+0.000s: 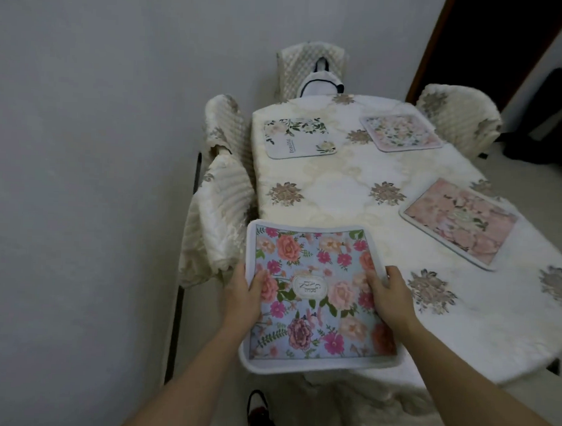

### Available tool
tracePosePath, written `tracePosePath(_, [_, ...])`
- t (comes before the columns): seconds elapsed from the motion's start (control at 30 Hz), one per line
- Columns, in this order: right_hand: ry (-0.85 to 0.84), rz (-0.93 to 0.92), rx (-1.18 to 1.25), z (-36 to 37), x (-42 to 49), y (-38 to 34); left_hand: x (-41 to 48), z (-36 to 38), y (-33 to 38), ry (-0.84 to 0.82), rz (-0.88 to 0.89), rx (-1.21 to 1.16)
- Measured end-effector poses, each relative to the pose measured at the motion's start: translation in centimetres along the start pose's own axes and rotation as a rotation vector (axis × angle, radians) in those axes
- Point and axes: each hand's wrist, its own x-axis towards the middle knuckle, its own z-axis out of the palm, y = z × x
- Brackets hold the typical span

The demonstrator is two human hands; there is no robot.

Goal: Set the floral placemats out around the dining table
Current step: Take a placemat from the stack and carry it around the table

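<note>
Floral placemats: three laid (299, 138) (400, 133) (459, 222), fourth (314, 294) held, both hands (244, 291) (388, 294).

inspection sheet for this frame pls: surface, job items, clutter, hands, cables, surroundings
Surface: dining table under a cream tablecloth with embroidered flower motifs.
Job's things: three placemats lie flat: white leafy placemat far left, pale pink placemat far right, pink rose placemat on the right side. Blue floral placemat held at the near left corner, its near edge overhanging the table.
Clutter: nothing seen on the table.
Grippers: left hand and right hand each grip a side edge of the blue mat.
Cables: nothing seen.
Surroundings: covered chairs at left, far end and right; white bag on the far chair; plain wall left; dark doorway top right.
</note>
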Motion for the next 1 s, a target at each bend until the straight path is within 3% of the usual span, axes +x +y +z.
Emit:
tracePosePath(0.43, [0.147, 0.065, -0.012, -0.5, 11.1, -4.2, 15.6, 4.6, 3.6, -0.14, 0.023, 0.015])
tracePosePath(1.0, [-0.048, 0.044, -0.068, 0.6, 27.7, -0.5, 24.2, 14.1, 2.8, -0.008, -0.114, 0.029])
